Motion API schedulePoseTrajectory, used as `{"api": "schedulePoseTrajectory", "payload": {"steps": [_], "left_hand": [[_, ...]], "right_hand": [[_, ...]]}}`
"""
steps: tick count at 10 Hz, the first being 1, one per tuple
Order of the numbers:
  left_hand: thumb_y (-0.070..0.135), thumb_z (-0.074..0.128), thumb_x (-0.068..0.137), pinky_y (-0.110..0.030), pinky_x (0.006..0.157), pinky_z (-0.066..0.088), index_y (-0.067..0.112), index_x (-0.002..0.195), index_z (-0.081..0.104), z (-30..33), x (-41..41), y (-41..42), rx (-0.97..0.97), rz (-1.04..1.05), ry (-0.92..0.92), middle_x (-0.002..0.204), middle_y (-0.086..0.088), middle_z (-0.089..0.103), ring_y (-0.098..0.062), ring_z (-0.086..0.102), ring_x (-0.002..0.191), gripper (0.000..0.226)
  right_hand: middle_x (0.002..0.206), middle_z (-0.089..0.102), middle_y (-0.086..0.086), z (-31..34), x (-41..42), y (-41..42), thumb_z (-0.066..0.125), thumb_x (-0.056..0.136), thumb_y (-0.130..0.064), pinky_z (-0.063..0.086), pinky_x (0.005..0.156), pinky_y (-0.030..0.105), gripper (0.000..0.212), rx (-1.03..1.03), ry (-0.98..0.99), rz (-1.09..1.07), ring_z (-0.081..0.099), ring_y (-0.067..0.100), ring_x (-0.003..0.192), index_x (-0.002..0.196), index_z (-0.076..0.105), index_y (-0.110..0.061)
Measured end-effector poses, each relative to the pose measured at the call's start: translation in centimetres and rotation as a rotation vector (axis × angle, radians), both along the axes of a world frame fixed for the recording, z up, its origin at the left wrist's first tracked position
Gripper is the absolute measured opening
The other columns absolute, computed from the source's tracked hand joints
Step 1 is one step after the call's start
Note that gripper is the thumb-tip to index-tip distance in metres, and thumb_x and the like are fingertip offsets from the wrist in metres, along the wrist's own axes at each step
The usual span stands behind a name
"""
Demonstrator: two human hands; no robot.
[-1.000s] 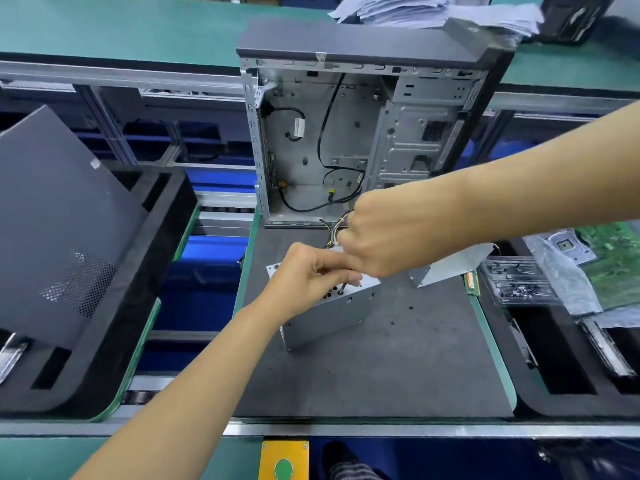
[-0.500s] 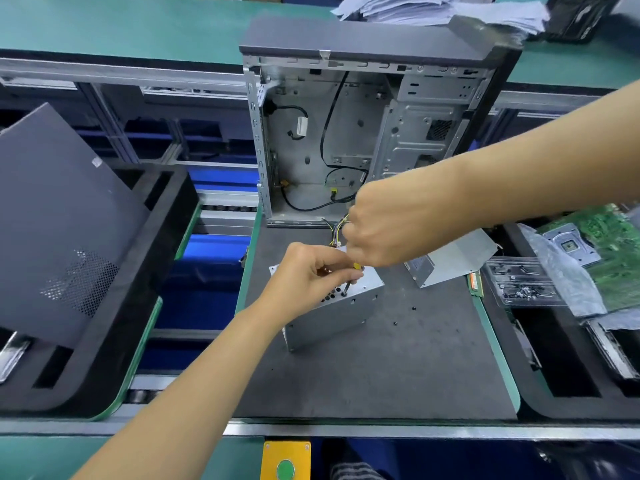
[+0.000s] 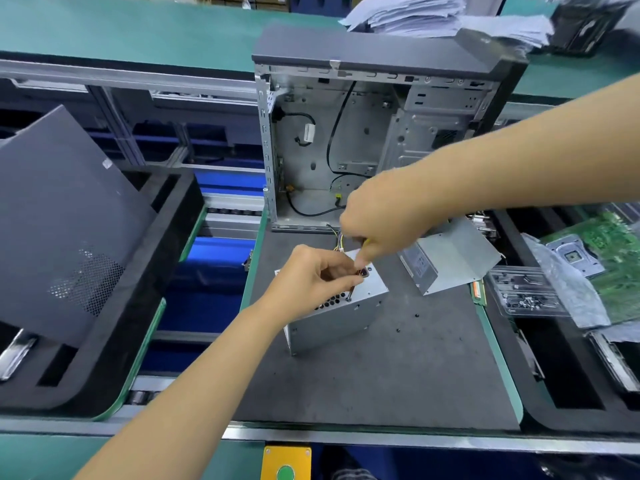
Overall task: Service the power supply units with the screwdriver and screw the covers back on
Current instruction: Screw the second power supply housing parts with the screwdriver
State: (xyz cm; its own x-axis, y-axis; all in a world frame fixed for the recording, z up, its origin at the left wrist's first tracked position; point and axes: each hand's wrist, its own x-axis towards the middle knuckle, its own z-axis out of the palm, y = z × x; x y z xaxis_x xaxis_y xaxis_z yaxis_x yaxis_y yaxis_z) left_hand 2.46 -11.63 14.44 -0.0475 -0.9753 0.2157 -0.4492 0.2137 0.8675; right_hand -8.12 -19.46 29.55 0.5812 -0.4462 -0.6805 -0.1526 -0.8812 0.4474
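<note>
Right grip (image 3: 382,226) clamped on screwdriver (image 3: 352,292), tip on power supply unit (image 3: 337,311); left grip (image 3: 320,278) pinching shaft.

An open computer case (image 3: 349,147) stands upright at the far edge of the grey mat (image 3: 381,375). A stack of papers (image 3: 433,15) lies behind it; a green circuit board (image 3: 616,258) lies off the mat's right edge

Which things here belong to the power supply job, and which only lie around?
In the job: power supply unit, screwdriver, left hand, right hand, second power supply.

Lying about: computer case, side panel, circuit board, papers.
</note>
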Motion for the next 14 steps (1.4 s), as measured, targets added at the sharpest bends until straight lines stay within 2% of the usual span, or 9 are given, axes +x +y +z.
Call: {"api": "schedulePoseTrajectory", "payload": {"steps": [1, 2, 3, 5, 8, 10, 11, 13, 14], "left_hand": [[0.008, 0.078, 0.083, -0.019, 0.065, 0.052, 0.028, 0.076, 0.071, 0.0, 0.3, 0.1, -0.022, -0.036, -0.026, 0.068, 0.006, 0.072, 0.001, 0.059, 0.059, 0.022], [0.010, 0.080, 0.081, -0.019, 0.071, 0.047, 0.036, 0.077, 0.066, -0.5, 0.8, 0.3, -0.018, -0.101, -0.073, 0.074, 0.020, 0.066, 0.001, 0.058, 0.071, 0.030], [0.019, 0.080, 0.081, -0.030, 0.089, 0.044, 0.015, 0.098, 0.077, -1.9, 1.5, 0.9, -0.066, -0.124, -0.277, 0.099, 0.004, 0.066, -0.015, 0.056, 0.096, 0.017], [0.019, 0.073, 0.087, -0.042, 0.072, 0.051, 0.009, 0.101, 0.078, -2.9, 1.7, 1.4, -0.371, -0.154, -0.531, 0.095, -0.008, 0.067, -0.029, 0.061, 0.085, 0.018], [0.028, 0.058, 0.095, -0.035, 0.079, 0.049, 0.016, 0.106, 0.076, -3.2, 2.5, 1.3, -0.548, -0.265, -0.717, 0.106, -0.004, 0.067, -0.024, 0.060, 0.094, 0.024], [0.062, 0.061, 0.084, -0.030, 0.094, 0.047, 0.021, 0.133, 0.057, -1.8, 2.9, -3.0, 0.369, 0.142, -0.359, 0.119, 0.006, 0.061, -0.009, 0.058, 0.108, 0.064], [0.072, 0.057, 0.076, -0.030, 0.060, 0.040, 0.007, 0.089, 0.069, -1.9, 4.0, -5.0, 0.683, -0.023, -0.286, 0.066, 0.005, 0.062, -0.013, 0.056, 0.058, 0.067], [0.062, 0.072, 0.071, -0.030, 0.060, 0.039, 0.011, 0.075, 0.070, -1.1, 3.0, -4.2, 0.563, -0.039, -0.160, 0.066, -0.010, 0.063, -0.012, 0.053, 0.058, 0.051], [0.061, 0.075, 0.072, -0.028, 0.059, 0.040, 0.027, 0.072, 0.062, -1.7, 1.7, -2.1, 0.309, 0.085, -0.419, 0.060, 0.007, 0.056, -0.005, 0.048, 0.057, 0.037]], "right_hand": [[0.063, 0.047, 0.002, 0.3, -1.6, 2.2, 0.050, 0.081, -0.005, 0.015, 0.042, 0.026, 0.007, -0.242, 0.034, 0.928, 0.030, 0.018, 0.045, 0.075, 0.048, -0.010], [0.054, 0.035, 0.002, 0.0, -1.5, 2.9, 0.050, 0.073, -0.003, 0.024, 0.045, 0.023, 0.027, -0.158, 0.084, 0.818, 0.028, 0.018, 0.044, 0.061, 0.027, -0.010], [0.063, 0.040, 0.001, -1.4, -0.7, 2.7, 0.050, 0.085, -0.015, 0.031, 0.049, 0.025, 0.030, -0.038, -0.105, 0.276, 0.036, 0.017, 0.052, 0.063, 0.031, -0.016], [0.051, 0.045, 0.002, -1.8, -1.9, -0.2, 0.051, 0.095, -0.031, 0.027, 0.040, 0.017, 0.037, 0.302, -0.116, -0.575, 0.034, 0.017, 0.040, 0.067, 0.060, -0.010], [0.062, 0.070, 0.004, -3.1, -9.9, -8.1, 0.052, 0.096, -0.034, 0.045, 0.043, 0.018, 0.032, 0.500, -0.560, -0.957, 0.061, 0.014, 0.045, 0.088, 0.057, -0.004], [0.073, 0.050, 0.002, -14.6, -14.8, -12.2, 0.059, 0.089, -0.042, 0.034, 0.057, 0.031, 0.037, 0.062, -0.828, -0.950, 0.049, 0.024, 0.073, 0.074, 0.041, -0.014], [0.073, 0.050, -0.004, -18.9, -15.2, -12.3, 0.053, 0.085, -0.063, 0.034, 0.055, 0.029, 0.046, -0.073, -0.817, -0.874, 0.053, 0.022, 0.077, 0.076, 0.044, -0.018], [0.074, 0.060, 0.006, -20.2, -14.8, -11.8, 0.051, 0.094, -0.036, 0.030, 0.047, 0.026, 0.034, -0.094, -0.815, -0.809, 0.052, 0.027, 0.069, 0.070, 0.056, -0.014], [0.068, 0.056, 0.002, -17.0, -17.5, -11.5, 0.053, 0.093, -0.044, 0.028, 0.048, 0.030, 0.037, -0.048, -0.961, -0.886, 0.052, 0.025, 0.068, 0.063, 0.050, -0.021]]}}
